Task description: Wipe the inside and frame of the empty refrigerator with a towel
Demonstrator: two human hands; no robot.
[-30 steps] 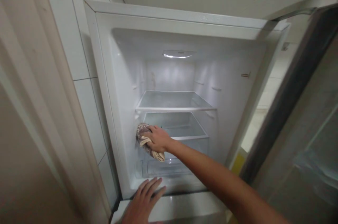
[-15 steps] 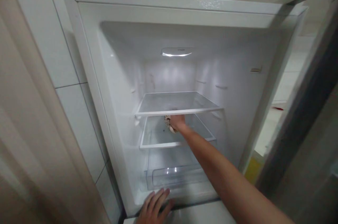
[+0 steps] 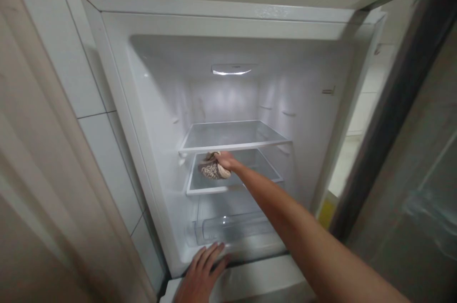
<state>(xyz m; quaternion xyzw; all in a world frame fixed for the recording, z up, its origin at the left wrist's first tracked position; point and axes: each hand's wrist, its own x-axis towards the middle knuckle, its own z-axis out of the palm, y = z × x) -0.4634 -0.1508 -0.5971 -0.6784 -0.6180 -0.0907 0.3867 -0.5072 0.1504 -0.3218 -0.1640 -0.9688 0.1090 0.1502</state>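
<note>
An empty white fridge point(image 3: 117, 103) stands open in front of me. My right hand point(image 3: 225, 160) reaches in between the two glass shelves, closed on a patterned brown and cream cloth point(image 3: 213, 169). The cloth hangs just under the upper shelf point(image 3: 232, 146) and above the lower shelf point(image 3: 200, 188). My left hand point(image 3: 202, 274) lies flat with fingers spread on the fridge's bottom front ledge.
A clear drawer point(image 3: 228, 229) sits below the lower shelf. The fridge door point(image 3: 403, 117) stands open on the right. A tiled wall point(image 3: 89, 74) and a beige panel point(image 3: 39, 160) close in the left side. An interior lamp point(image 3: 230, 71) glows at the top.
My right hand took the cloth from the left inner wall to the back under the upper shelf, then drew it forward and left. The view shifted slightly; my left hand stayed on the ledge.
</note>
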